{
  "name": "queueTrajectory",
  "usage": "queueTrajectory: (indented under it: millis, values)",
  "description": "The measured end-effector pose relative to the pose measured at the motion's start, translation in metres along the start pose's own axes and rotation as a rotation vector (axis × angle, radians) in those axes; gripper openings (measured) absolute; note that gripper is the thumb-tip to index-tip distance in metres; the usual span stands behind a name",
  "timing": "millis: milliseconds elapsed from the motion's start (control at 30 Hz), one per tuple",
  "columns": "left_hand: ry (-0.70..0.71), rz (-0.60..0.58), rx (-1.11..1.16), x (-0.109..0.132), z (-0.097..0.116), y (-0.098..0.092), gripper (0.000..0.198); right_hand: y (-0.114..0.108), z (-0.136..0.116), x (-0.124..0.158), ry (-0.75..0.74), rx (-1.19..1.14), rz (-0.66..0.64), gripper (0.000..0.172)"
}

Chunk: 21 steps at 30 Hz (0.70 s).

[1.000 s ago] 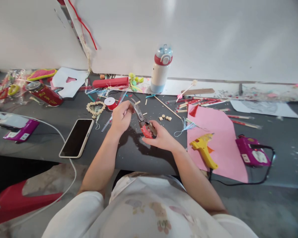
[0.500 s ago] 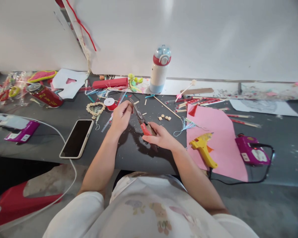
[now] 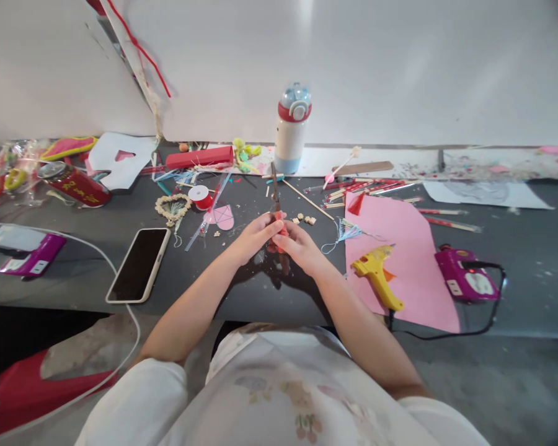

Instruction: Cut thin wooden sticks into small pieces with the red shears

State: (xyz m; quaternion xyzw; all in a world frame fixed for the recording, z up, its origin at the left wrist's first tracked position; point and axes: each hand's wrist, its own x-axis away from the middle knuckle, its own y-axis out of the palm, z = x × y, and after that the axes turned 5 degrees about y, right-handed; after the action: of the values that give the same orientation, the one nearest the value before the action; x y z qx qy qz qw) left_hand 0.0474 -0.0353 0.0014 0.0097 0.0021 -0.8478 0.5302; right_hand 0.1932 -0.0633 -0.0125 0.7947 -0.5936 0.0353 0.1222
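Note:
Red-handled, long-nosed pliers (image 3: 276,197) point away from me over the middle of the table, their metal jaws upward in view. My left hand (image 3: 259,235) closes on the red handle from the left. From the right, my right hand (image 3: 302,244) grips the same handle. My fingers cover much of the handles, so how far the jaws are apart is hard to see. Small pale wooden pieces (image 3: 304,219) lie just beyond my right hand. Left of my left hand are a pink rounded paper piece (image 3: 224,217) and a red spool (image 3: 199,197).
A phone (image 3: 138,266) and a heart-shaped beaded ring (image 3: 173,209) lie left. A bottle (image 3: 291,139) stands at the back, a red can (image 3: 77,184) far left. On the right, a yellow glue gun (image 3: 376,272) rests on pink sheet (image 3: 418,260), beside a purple corded box (image 3: 467,272).
My left hand has moved right and down onto the pliers' handle, joining my right hand. The pliers have turned to point straight away from me. The pink paper piece is now uncovered.

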Motion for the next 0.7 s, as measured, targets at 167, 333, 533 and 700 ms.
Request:
queueTrajectory:
  millis: [167,333,533,700]
  values:
    - [-0.065,-0.006,0.077,0.0,0.0,-0.001,0.07,-0.001,0.013,-0.005,-0.023,0.078,0.023,0.034]
    - [-0.053,0.019,0.091,-0.001,-0.001,0.001,0.056,0.002,0.012,-0.005,-0.018,0.06,0.013,0.032]
    - [-0.03,0.024,0.076,-0.001,0.0,0.002,0.051,0.003,0.008,-0.003,0.015,0.042,-0.008,0.035]
    - [-0.044,0.018,0.085,0.0,0.0,0.003,0.052,0.002,0.007,-0.003,0.012,0.046,-0.022,0.035]
